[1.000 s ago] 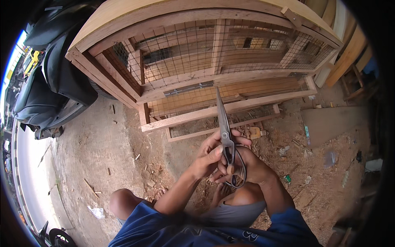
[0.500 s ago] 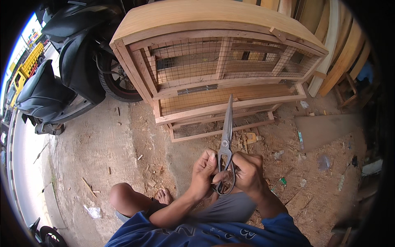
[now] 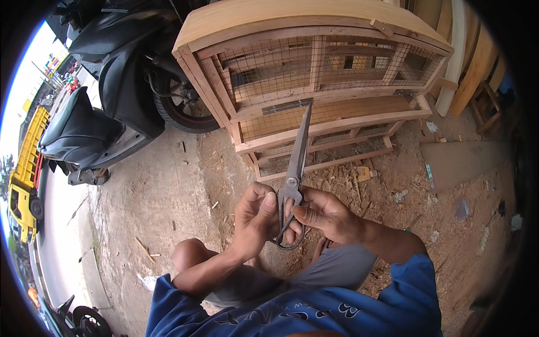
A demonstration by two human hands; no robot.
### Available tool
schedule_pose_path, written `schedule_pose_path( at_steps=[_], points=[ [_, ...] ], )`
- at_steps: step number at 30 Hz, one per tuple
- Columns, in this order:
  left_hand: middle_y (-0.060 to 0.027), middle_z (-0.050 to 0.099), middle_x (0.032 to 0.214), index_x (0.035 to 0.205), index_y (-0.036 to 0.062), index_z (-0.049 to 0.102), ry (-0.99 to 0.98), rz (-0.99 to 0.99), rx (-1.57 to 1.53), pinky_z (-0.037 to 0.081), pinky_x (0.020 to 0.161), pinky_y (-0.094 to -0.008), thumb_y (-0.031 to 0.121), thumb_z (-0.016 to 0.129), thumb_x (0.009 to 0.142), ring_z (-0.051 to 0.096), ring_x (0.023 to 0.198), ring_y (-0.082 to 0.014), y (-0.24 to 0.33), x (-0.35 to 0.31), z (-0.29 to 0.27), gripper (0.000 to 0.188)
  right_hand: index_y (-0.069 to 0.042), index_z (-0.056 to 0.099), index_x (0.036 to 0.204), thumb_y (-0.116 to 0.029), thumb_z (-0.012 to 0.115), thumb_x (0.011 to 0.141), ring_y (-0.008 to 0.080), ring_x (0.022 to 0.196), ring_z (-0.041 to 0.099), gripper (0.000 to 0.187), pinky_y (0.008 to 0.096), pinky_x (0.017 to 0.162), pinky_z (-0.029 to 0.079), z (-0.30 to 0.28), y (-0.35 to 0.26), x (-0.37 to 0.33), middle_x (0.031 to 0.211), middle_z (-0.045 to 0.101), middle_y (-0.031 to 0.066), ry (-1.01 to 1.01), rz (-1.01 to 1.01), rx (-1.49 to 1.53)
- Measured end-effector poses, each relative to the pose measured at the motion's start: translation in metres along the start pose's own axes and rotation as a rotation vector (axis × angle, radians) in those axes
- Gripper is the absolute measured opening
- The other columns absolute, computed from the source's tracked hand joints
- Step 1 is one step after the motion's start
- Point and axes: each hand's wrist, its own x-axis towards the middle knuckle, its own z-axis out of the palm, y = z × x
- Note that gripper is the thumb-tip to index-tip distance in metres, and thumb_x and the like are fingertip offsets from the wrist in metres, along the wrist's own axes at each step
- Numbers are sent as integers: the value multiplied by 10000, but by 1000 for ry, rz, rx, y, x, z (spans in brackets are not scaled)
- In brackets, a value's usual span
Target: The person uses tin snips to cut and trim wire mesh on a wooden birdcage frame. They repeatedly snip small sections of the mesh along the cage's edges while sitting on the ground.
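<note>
We hold a dark pair of scissors [image 3: 295, 178] in front of us, its blades nearly together and pointing away, the tip overlapping our view of a wooden mesh cage [image 3: 292, 23]. Our left hand [image 3: 251, 218] curls in with thumb and fingers pinching one handle; our right hand [image 3: 332, 218] pinches the other, its thumb laid against the metal. Beneath us we see bare ground [image 3: 146, 208] littered with wood chips. A black motorbike [image 3: 132, 84] stands left of the cage, and boards [image 3: 476, 73] lean at right.
</note>
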Motion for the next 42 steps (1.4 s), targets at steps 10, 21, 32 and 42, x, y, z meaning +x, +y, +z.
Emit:
schedule_pose_path(
  at_steps=[10, 21, 32, 42],
  points=[
    [48, 287, 639, 1069, 117, 463, -201, -613, -335, 336, 534, -262, 288, 436, 1070, 278, 519, -90, 25, -7, -37, 173, -64, 446, 1201, -237, 481, 1057, 134, 598, 534, 228, 347, 624, 501, 7, 21, -8, 661, 461, 6, 121, 100, 285],
    [56, 345, 575, 1005, 64, 552, -71, -597, 103, 278, 468, -237, 313, 470, 1060, 292, 489, -58, 29, -18, -66, 267, -68, 460, 1097, -198, 450, 1068, 77, 539, 398, 134, 247, 567, 407, -17, 5, -27, 645, 402, -19, 255, 187, 232],
    [67, 439, 651, 976, 51, 572, -50, -312, 409, 299, 479, -252, 268, 485, 1061, 369, 530, -50, 8, 8, -106, 248, 8, 659, 1079, -142, 598, 998, 132, 852, 639, 180, 280, 760, 527, -80, 2, 2, 958, 673, 64, 674, -205, -713],
    [-231, 620, 660, 986, 28, 604, -612, -96, 1255, 498, 628, -520, 204, 549, 977, 634, 667, -443, 9, 11, -118, 185, 2, 602, 1265, -191, 610, 985, 91, 588, 499, 340, 282, 575, 436, -128, -57, 120, 659, 577, 33, 667, -188, -1474]
  ],
)
